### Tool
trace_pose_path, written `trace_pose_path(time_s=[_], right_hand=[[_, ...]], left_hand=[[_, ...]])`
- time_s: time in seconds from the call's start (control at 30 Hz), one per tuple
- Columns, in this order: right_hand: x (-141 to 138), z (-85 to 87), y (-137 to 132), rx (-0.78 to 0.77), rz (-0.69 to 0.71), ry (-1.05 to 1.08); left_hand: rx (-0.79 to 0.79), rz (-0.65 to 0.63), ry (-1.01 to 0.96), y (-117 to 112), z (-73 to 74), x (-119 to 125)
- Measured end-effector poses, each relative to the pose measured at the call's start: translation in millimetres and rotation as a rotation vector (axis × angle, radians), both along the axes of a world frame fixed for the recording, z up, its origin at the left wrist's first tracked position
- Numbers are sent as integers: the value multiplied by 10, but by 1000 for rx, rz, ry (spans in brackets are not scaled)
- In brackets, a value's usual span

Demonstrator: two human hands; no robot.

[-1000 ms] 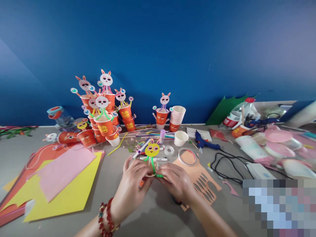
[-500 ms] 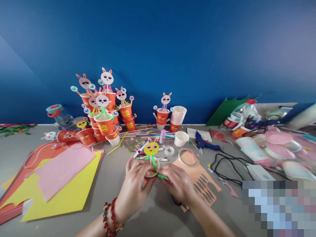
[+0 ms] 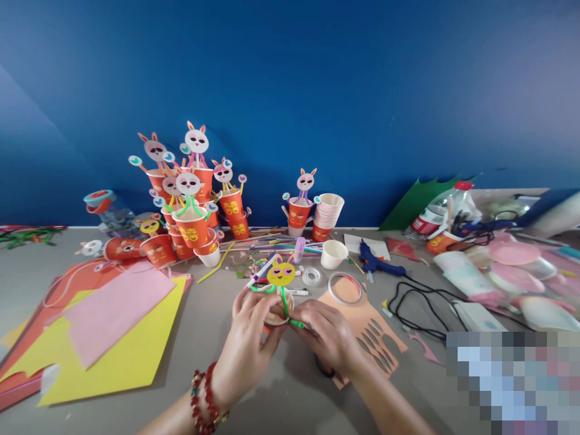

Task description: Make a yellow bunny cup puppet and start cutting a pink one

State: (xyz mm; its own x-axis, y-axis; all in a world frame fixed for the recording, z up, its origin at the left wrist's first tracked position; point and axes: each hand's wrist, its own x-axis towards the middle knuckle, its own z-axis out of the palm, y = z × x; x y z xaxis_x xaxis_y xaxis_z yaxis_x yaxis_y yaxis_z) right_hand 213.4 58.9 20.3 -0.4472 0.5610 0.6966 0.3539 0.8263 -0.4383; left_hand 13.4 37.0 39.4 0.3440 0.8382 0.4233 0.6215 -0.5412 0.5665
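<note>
Both hands meet at the table's front centre around a small paper cup (image 3: pixel 277 315). My left hand (image 3: pixel 249 338), with a red bead bracelet at the wrist, wraps its fingers round the cup's left side. My right hand (image 3: pixel 327 335) pinches a green pipe cleaner (image 3: pixel 285 305) at the cup's right rim. The pipe cleaner rises from the cup and carries a yellow paper rabbit face (image 3: pixel 281 273) with pink ears.
Finished red rabbit cups (image 3: pixel 193 205) are piled at the back left, a stack of cups (image 3: pixel 327 214) behind centre. Pink and yellow paper sheets (image 3: pixel 113 326) lie left. A tape roll (image 3: pixel 345 288), blue glue gun (image 3: pixel 374 261), black cable (image 3: pixel 417 302) and orange cut paper (image 3: pixel 371 329) lie right.
The yellow rabbit face has shifted slightly right and up as both hands adjust the cup. The hands stay in nearly the same spot.
</note>
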Motion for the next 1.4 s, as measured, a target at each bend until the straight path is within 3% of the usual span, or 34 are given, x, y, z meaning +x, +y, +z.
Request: trace_pose_path(time_s=[0.5,0.7,1.13,1.4], right_hand=[[16,-55,11,-46,5,-31],[21,1,20,-60,31,-33],[3,-98,41,6,-28,35],[-57,-92,12,9,-71,63]], left_hand=[[-8,26,7,6,21,-6],[-16,29,-13,18,-18,-30],[43,35,-51,-43,-9,4],[174,42,-45,-115,-10,40]])
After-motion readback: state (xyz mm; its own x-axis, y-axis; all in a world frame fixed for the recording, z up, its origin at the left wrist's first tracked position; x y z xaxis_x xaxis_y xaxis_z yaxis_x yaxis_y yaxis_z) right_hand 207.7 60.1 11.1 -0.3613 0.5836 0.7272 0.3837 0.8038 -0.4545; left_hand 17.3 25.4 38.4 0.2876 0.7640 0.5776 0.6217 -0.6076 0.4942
